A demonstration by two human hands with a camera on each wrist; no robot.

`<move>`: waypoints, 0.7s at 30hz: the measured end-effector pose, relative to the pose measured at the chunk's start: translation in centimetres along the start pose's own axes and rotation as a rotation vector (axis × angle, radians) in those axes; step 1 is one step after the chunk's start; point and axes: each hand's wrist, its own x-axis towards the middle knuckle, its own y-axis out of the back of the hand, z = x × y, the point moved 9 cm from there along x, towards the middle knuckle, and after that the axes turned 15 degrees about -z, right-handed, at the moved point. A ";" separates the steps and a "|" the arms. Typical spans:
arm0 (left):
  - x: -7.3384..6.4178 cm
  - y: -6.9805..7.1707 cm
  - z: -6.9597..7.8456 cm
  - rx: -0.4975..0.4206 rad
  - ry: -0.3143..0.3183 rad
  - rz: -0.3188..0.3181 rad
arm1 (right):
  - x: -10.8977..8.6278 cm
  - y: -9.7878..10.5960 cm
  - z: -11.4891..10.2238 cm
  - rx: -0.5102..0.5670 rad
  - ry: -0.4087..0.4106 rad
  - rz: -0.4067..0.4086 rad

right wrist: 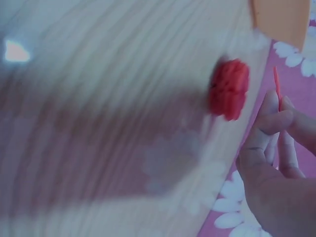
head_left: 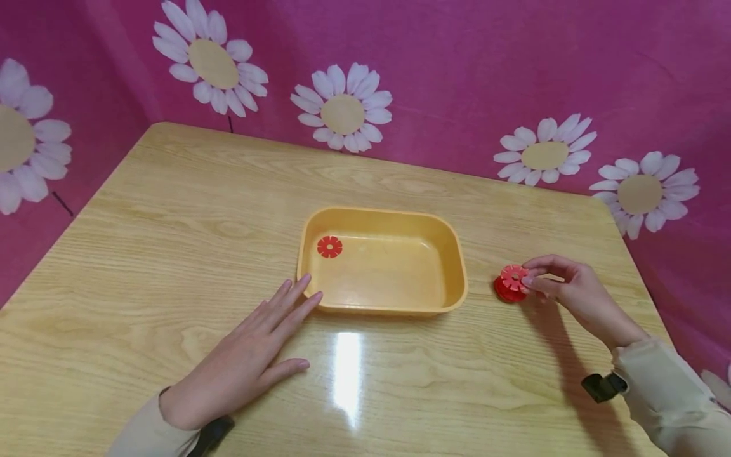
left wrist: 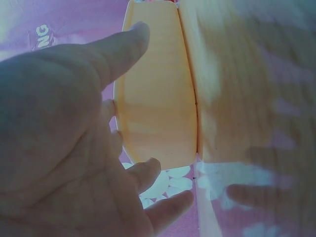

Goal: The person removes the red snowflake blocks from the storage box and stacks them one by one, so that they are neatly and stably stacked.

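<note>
Between thumb and fingers, my right hand (head_left: 577, 295) pinches a thin red notched disc (head_left: 514, 277) by its edge. Just below it, a short stack of red discs (right wrist: 230, 90) stands on the table, apart from the held disc in the right wrist view. My left hand (head_left: 245, 355) has its fingers straight and spread, fingertips at the near-left corner of a yellow plastic tub (head_left: 394, 311). Inside the tub, another red notched disc (head_left: 329, 247) lies flat near the far-left corner.
The wooden table (head_left: 188, 209) runs back to a pink cloth (head_left: 445, 76) printed with large white daisies. Its right edge lies just beyond my right hand. A bright light reflection (head_left: 346, 374) shows on the tabletop in front of the tub.
</note>
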 end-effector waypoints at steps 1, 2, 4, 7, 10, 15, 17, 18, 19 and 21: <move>0.0 0.0 0.0 -0.001 0.000 0.001 | 0.0 0.1 0.4 0.008 -0.008 -0.004; 0.0 0.0 0.0 -0.001 -0.001 0.002 | 0.0 0.1 0.7 0.019 -0.015 -0.008; 0.0 0.0 0.0 0.000 -0.004 0.004 | 0.1 0.0 1.3 0.027 -0.030 -0.015; 0.0 0.1 0.1 0.002 -0.008 0.008 | 0.1 -0.1 1.9 0.030 -0.053 -0.019; 0.0 0.1 0.1 0.007 -0.012 0.013 | 0.1 -0.2 2.1 0.015 -0.065 -0.016; 0.0 0.1 0.1 0.009 -0.013 0.016 | 0.0 -0.2 2.1 0.019 -0.054 -0.013; 0.0 0.1 0.1 0.007 -0.012 0.015 | -0.1 -0.3 2.1 0.029 -0.051 -0.011; -0.1 0.1 0.0 0.006 -0.011 0.013 | -0.1 -0.3 2.1 0.039 -0.049 -0.010; -0.1 0.1 0.0 0.004 -0.010 0.012 | -0.1 -0.3 2.1 0.050 -0.046 -0.008; 0.0 0.1 0.0 0.003 -0.009 0.009 | -0.3 -0.2 2.0 0.052 -0.039 0.004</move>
